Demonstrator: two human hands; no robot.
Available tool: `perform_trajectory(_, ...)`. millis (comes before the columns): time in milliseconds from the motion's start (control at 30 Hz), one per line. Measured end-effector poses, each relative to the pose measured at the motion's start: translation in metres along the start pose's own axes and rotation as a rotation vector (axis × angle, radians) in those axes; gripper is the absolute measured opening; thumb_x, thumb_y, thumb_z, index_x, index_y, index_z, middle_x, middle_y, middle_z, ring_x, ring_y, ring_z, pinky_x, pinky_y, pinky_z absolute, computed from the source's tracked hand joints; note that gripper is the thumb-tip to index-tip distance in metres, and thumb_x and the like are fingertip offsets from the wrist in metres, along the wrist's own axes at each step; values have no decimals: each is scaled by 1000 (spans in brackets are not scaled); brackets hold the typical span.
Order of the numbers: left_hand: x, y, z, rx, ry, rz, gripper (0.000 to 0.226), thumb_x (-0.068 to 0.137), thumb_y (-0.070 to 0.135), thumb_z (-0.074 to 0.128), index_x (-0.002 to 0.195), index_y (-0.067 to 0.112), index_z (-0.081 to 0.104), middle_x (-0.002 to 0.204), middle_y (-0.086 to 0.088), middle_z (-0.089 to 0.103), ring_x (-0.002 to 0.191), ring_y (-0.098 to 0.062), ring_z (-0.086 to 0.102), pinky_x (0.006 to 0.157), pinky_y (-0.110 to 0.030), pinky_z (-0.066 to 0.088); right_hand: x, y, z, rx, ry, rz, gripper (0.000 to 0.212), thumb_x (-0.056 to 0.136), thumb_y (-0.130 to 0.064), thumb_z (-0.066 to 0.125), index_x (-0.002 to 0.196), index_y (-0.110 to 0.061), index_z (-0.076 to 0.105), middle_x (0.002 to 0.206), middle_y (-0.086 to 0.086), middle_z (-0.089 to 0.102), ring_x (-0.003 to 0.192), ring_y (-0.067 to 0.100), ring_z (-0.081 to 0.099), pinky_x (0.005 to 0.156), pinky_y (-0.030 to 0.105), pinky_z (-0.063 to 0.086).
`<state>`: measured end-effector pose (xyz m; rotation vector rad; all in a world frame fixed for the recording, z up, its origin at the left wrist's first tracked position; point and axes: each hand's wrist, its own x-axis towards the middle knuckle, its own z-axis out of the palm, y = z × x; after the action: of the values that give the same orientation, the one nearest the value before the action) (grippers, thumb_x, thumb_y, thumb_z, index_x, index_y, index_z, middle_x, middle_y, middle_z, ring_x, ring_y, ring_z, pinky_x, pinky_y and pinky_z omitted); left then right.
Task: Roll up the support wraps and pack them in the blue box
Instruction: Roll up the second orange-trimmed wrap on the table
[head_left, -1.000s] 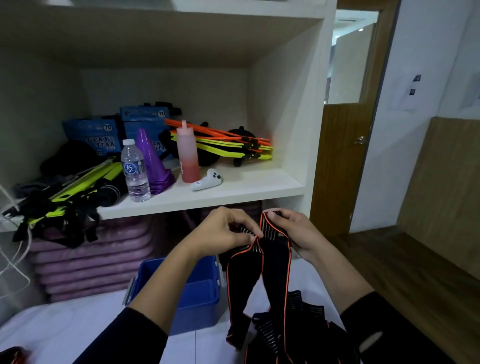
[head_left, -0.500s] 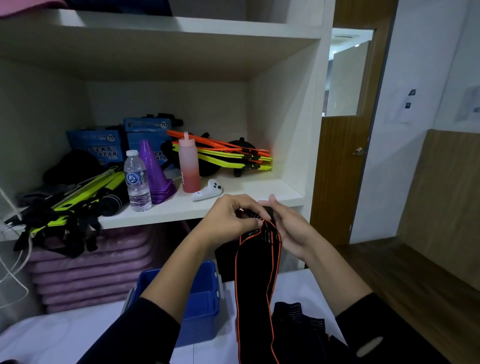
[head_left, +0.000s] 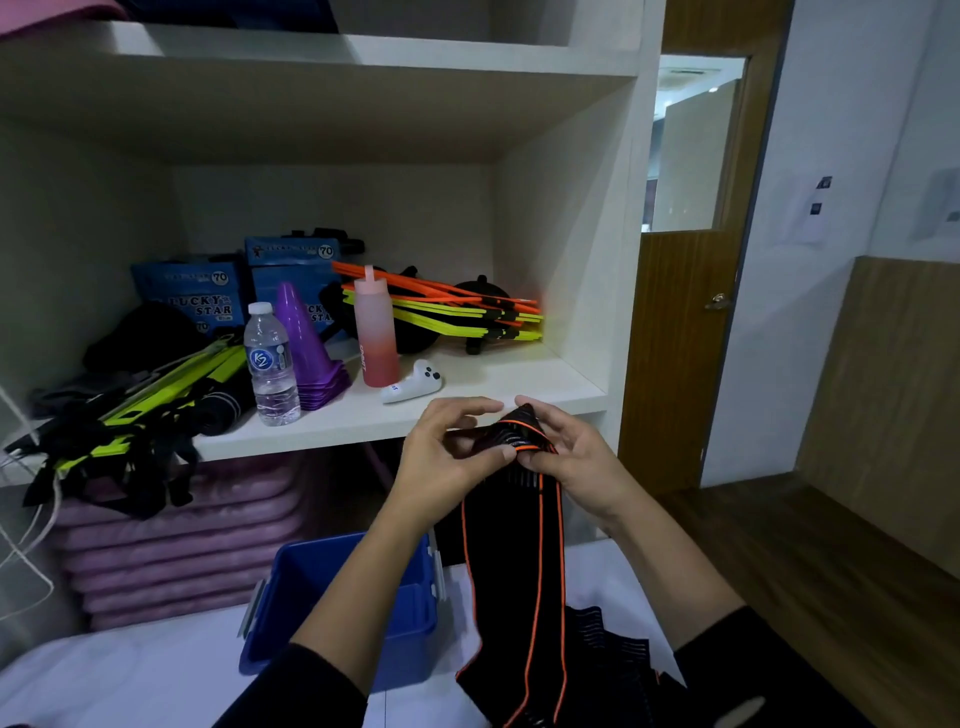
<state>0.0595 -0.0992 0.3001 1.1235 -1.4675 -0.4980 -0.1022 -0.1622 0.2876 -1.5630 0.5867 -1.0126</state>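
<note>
A black support wrap with orange edging (head_left: 511, 571) hangs down from both my hands in front of the shelf. Its top end is curled into a small roll between my fingers. My left hand (head_left: 447, 457) pinches the left side of that roll, thumb against the fabric. My right hand (head_left: 566, 457) grips the right side with curled fingers. The open blue box (head_left: 410, 613) stands on the white surface below my left forearm. More black wraps (head_left: 618, 654) lie in a heap at the lower right, under the hanging strip.
The white shelf (head_left: 493, 384) behind my hands holds a water bottle (head_left: 270, 364), purple cones (head_left: 306, 353), a pink bottle (head_left: 374, 332), a white controller (head_left: 413, 387) and orange-yellow hurdles (head_left: 457, 312). Pink mats (head_left: 171, 545) are stacked below. A wooden door (head_left: 680, 338) stands right.
My hands have risen and come closer together. The wrap's top end, spread flat a second ago, is now curled into a small roll, and the strip hangs straighter.
</note>
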Motion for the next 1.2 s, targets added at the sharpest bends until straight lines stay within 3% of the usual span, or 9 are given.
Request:
perform_trajectory(100, -10, -16, 0, -63, -3, -65, 61, 67, 20, 81, 121, 34, 55, 117, 4, 61, 105, -8, 60, 90, -25, 51, 4, -4, 2, -20, 19, 10, 58, 84, 16, 50, 137, -7, 42, 126, 7, 57, 112, 10, 57, 92, 15, 48)
perform_trajectory(200, -17, -24, 7, -121, 1, -63, 52, 75, 16, 75, 122, 27, 57, 116, 4, 65, 109, -10, 61, 98, -35, 49, 7, -5, 3, 0, 16, 39, 54, 86, 16, 46, 135, -5, 44, 123, 6, 58, 105, 6, 58, 88, 13, 49)
perform_trajectory(467, -15, -18, 31, -96, 217, -51, 28, 89, 20, 61, 115, 31, 61, 108, 24, 63, 105, 14, 55, 85, -1, 39, 10, -9, 12, -92, 47, 8, 51, 91, 3, 50, 139, -14, 42, 129, 1, 54, 111, 3, 54, 92, 9, 43)
perform_trajectory(567, -11, -18, 36, -60, 309, -59, 23, 89, 25, 60, 112, 28, 60, 104, 18, 65, 97, 11, 58, 83, -8, 44, 10, -4, 16, -194, 196, -81, 56, 89, -4, 57, 138, -25, 38, 115, -1, 60, 104, 4, 60, 91, 20, 50)
perform_trajectory(700, -6, -15, 35, -91, 422, -109, 19, 86, 28, 64, 102, 22, 56, 86, 12, 64, 79, 8, 59, 72, -15, 47, 9, 3, 24, -210, 371, -206, 34, 82, -7, 68, 109, -17, 51, 105, 4, 69, 97, 9, 66, 86, 28, 55)
perform_trajectory(833, -3, -12, 31, -86, 462, -103, 14, 84, 27, 67, 93, 20, 59, 80, 8, 66, 73, 4, 60, 66, -12, 45, 11, 5, 34, -228, 470, -294, 22, 79, -5, 71, 94, -18, 63, 93, -5, 70, 87, -1, 66, 76, 15, 53)
perform_trajectory(933, -2, -11, 27, -82, 431, -77, 7, 80, 21, 70, 87, 23, 68, 83, 9, 70, 79, 3, 63, 73, -12, 49, 15, 4, 37, -227, 505, -300, 24, 81, -2, 67, 98, -18, 69, 93, -7, 71, 89, -1, 67, 82, 19, 53)
perform_trajectory(1067, -2, -13, 21, -109, 441, -71, 22, 77, 14, 73, 85, 34, 71, 98, 7, 71, 90, -4, 67, 81, -21, 52, 20, 3, 41, -269, 466, -280, 27, 86, -4, 60, 108, -16, 70, 104, -4, 71, 100, 5, 65, 95, 30, 51)
perform_trajectory(1200, 3, -12, 14, -124, 424, -78, 32, 79, 5, 69, 106, 24, 68, 98, 5, 71, 88, -4, 68, 81, -21, 53, 22, -3, 43, -281, 427, -280, 30, 90, -2, 53, 111, -17, 68, 109, -5, 70, 105, 3, 62, 100, 29, 48)
